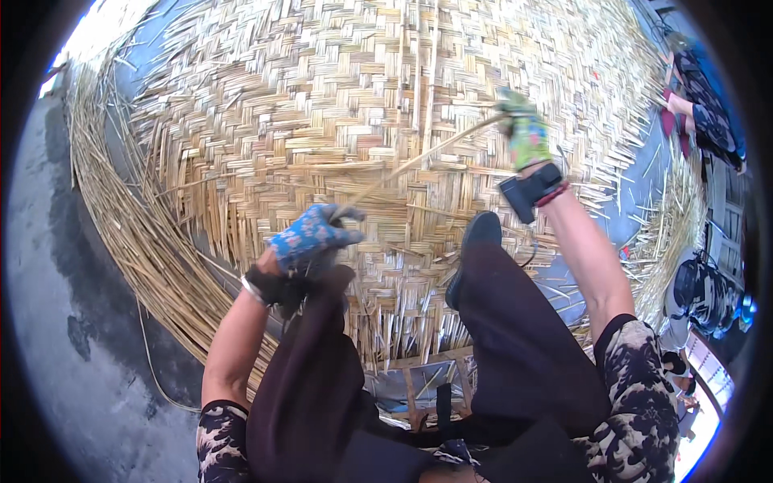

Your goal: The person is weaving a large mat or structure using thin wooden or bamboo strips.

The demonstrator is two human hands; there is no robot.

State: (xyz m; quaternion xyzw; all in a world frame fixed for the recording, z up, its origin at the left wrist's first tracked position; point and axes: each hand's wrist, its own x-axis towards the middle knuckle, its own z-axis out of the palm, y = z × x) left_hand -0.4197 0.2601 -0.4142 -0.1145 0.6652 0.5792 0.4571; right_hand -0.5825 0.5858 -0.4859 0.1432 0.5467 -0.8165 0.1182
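Woven mat (322,97), broad, pale straw: fills ground from centre up to 12 o'clock and out toward 10 and 2. Interlaced in a stepped pattern over nearly all of its visible field; body looks largely done. Edges not finished: strip ends stick out ragged at 10 and 3, and loose at 6, between the wearer's dark-trousered legs (531,322). My reading: edges and odd strips remain; how many, cannot tell.

Long bundle of loose strips (137,249) curves along the mat's side from 10 to 8. Plenty unused there. Smaller heap of strips (672,205) at 3. Two narrow slats (403,72) lie lengthwise on the mat near 12.

Right hand (525,135), green floral glove, near 2, above the mat; blurred, fingers apparently curled round one end of a single strip. Left hand (312,233), blue floral glove, just off centre at 9; fingers partly spread, the strip's other end meeting them. Whether pinched, cannot tell.

Single strip (427,157): slants between both hands, over the mat.
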